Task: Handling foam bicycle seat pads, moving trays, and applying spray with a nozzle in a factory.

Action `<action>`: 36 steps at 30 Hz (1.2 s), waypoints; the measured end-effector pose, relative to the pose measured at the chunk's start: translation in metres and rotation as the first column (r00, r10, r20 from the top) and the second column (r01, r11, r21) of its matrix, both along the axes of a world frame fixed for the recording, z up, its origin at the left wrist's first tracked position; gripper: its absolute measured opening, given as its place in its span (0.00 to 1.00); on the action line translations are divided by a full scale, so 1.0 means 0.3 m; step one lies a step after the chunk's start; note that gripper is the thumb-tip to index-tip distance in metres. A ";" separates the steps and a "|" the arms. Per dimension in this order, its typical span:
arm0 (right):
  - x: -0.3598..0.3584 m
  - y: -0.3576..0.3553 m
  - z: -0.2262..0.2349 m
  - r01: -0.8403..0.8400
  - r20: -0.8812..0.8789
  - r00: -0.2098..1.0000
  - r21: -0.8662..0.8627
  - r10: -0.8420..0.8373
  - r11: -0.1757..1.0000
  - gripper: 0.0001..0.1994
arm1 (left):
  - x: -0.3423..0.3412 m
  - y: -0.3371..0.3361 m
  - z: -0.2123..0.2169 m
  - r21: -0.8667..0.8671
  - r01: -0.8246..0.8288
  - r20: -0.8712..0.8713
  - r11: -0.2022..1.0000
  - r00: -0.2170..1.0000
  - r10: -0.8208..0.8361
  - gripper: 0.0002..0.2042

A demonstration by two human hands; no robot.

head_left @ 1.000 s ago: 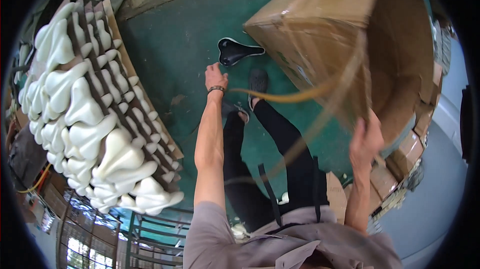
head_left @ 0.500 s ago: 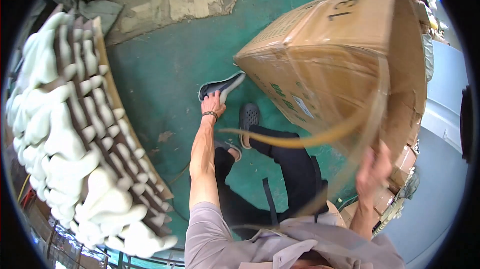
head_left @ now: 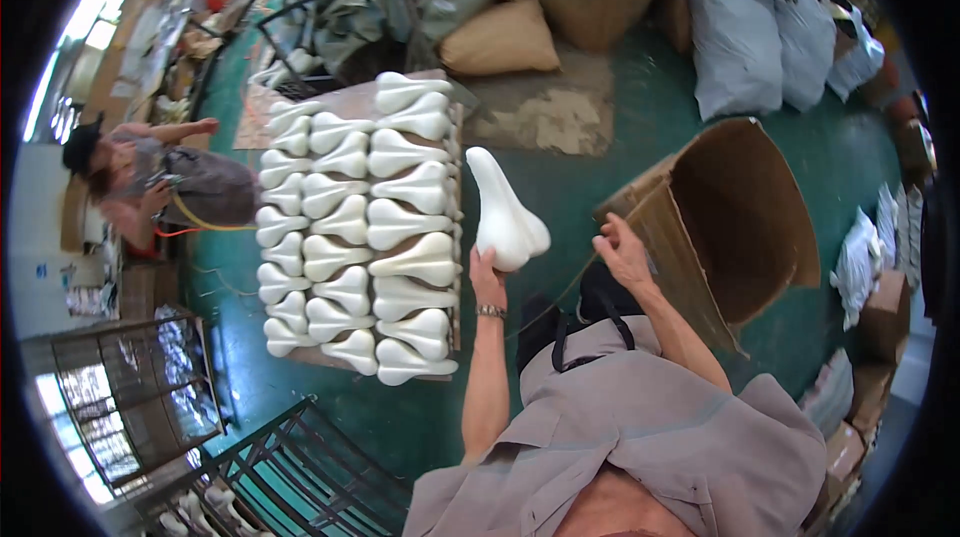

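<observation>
My left hand [head_left: 488, 279] grips a white bicycle saddle [head_left: 508, 222] by its wide end, with the narrow nose pointing up and away. To its left, several more white saddles [head_left: 410, 197] lie in rows on a raised board. My right hand [head_left: 625, 255] is beside the near left corner of a large cardboard box [head_left: 665, 267]. Its fingers are apart and nothing shows in them; whether the fingertips touch the box is unclear. The box stands with its mouth open, and its inside looks dark.
At the left a person [head_left: 180, 182] in an apron stands beyond the saddles, near a yellow hose [head_left: 205, 225]. Filled sacks [head_left: 500, 42] and white bags [head_left: 735, 42] line the far side. A black metal rack [head_left: 310, 467] stands at the lower left.
My left hand has lifted the saddle from low near the floor to beside the rows. My right hand has left the box flap, and the view has swung up to show more of the room.
</observation>
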State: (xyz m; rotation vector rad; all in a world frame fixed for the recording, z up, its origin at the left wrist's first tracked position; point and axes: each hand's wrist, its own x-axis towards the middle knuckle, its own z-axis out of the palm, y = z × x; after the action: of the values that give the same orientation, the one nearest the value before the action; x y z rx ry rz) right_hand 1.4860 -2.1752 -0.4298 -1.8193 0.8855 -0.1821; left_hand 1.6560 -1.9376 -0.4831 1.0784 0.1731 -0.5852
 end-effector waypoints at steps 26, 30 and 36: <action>2.386 -0.012 -0.260 -0.196 0.180 0.979 0.726 0.092 0.660 0.20 | -0.172 0.230 -0.136 0.741 -0.164 -0.500 0.651 0.511 0.698 0.29; 2.826 0.086 -0.445 -0.196 0.107 0.981 0.591 0.165 0.782 0.21 | -0.522 -0.016 -0.005 0.773 -0.048 -0.621 0.632 0.144 0.771 0.20; 3.162 0.205 -0.673 -0.250 0.034 0.961 0.539 0.276 0.804 0.22 | -0.520 -0.302 0.173 0.520 0.821 -0.851 0.235 0.473 0.231 0.19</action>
State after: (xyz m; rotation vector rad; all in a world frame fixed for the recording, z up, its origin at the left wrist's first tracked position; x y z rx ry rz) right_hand 2.4346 -2.1136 -0.6316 -1.3903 0.6198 0.2699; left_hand 1.5001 -2.0282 -0.4313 1.9845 1.3531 -1.5947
